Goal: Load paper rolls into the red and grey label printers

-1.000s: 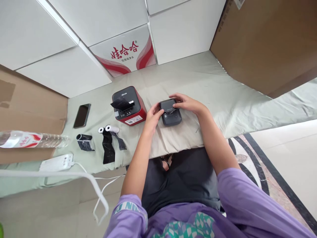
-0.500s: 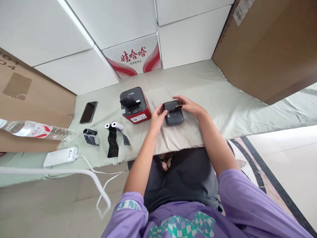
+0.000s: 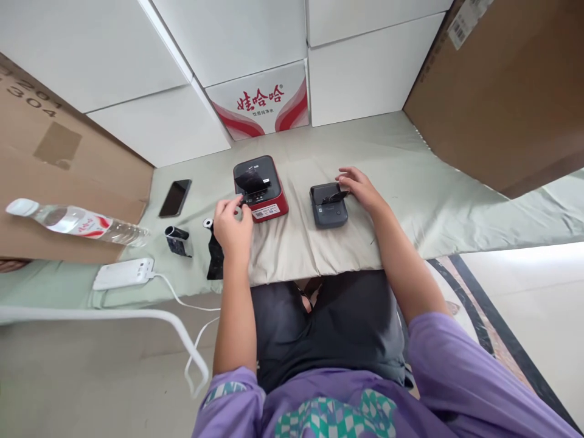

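My left hand (image 3: 232, 230) is at the front left corner of a red printer with a black top (image 3: 261, 169). Its thumb and fingers are curved and apart, with nothing visible between them; whether they touch the printer I cannot tell. A black strip (image 3: 250, 181) sticks out of that printer's top. To the right sits a small dark grey printer (image 3: 332, 216), with a crumpled black strip (image 3: 335, 196) coming from its slot. My right hand (image 3: 358, 185) is beside its right back corner, fingers loosely apart, close to the strip's end. Partly behind my left hand lies a roll with a black tail (image 3: 215, 255).
Left on the cloth-covered table (image 3: 296, 249) are a phone (image 3: 176, 198), another roll (image 3: 179, 241), a white power bank (image 3: 123, 274) with a cable and a water bottle (image 3: 77, 222). White boxes (image 3: 269, 100) stand behind, with brown cartons (image 3: 511, 91) on either side.
My left hand has left the small grey printer and moved left to the red printer's front corner. My right hand stays by the small printer, its fingers slightly farther from it.
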Tool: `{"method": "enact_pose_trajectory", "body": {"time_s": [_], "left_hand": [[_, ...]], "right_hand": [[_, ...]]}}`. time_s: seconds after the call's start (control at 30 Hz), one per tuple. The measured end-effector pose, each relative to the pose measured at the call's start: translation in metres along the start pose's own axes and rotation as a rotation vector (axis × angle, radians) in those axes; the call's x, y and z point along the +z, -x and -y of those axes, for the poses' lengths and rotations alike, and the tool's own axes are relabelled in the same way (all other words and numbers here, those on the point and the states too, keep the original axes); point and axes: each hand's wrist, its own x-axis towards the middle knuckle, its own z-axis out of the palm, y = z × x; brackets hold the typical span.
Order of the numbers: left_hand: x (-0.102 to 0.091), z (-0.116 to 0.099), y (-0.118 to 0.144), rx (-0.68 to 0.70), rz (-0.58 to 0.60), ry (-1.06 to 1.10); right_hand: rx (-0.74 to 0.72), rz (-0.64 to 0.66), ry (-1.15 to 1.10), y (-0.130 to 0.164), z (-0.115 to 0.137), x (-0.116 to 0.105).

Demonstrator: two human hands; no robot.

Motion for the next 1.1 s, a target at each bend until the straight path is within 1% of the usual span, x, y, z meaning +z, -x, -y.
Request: {"method": "enact_pose_trajectory", "body": {"time_s": [0.1, 0.2, 0.27, 0.33, 0.5, 0.6, 0.8, 0.9, 0.97, 1.0, 1.1], "left_hand": [[-0.013, 0.014, -0.016, -0.002, 0.063, -0.137], [-0.015, 0.02, -0.021, 0.023, 0.11, -0.184], [-0.014, 0.021, -0.02, 0.048, 0.137, -0.194], [-0.011, 0.022, -0.02, 0.045, 0.131, -0.194], [-0.001, 0.02, -0.028, -0.044, 0.135, -0.152], [0.001, 0.015, -0.037, -0.056, 0.168, -0.155], [-0.011, 0.009, -0.053, 0.011, 0.215, -0.193], [-0.014, 0.013, -0.077, 0.096, 0.261, -0.133], [-0.011, 0.017, -0.102, 0.192, 0.331, -0.079], [-0.006, 0.017, -0.115, 0.236, 0.385, -0.071], [0.015, 0.013, -0.15, 0.313, 0.632, -0.139]], "right_hand": [[-0.007, -0.027, -0.003, -0.001, -0.003, 0.001], [-0.015, -0.036, 0.005, 0.0, -0.003, 0.003], [-0.024, -0.04, 0.014, 0.001, -0.002, 0.003], [-0.028, -0.046, 0.021, 0.001, -0.002, 0.004], [-0.017, -0.072, 0.051, 0.002, -0.003, 0.005], [-0.01, -0.074, 0.06, 0.003, -0.002, 0.005], [-0.022, -0.076, 0.057, 0.004, 0.0, 0.006], [-0.022, -0.062, 0.072, 0.004, -0.002, 0.006], [-0.019, -0.05, 0.087, 0.004, -0.003, 0.006], [-0.019, -0.047, 0.092, 0.003, -0.003, 0.006], [-0.02, -0.048, 0.1, 0.003, -0.003, 0.007]]}}
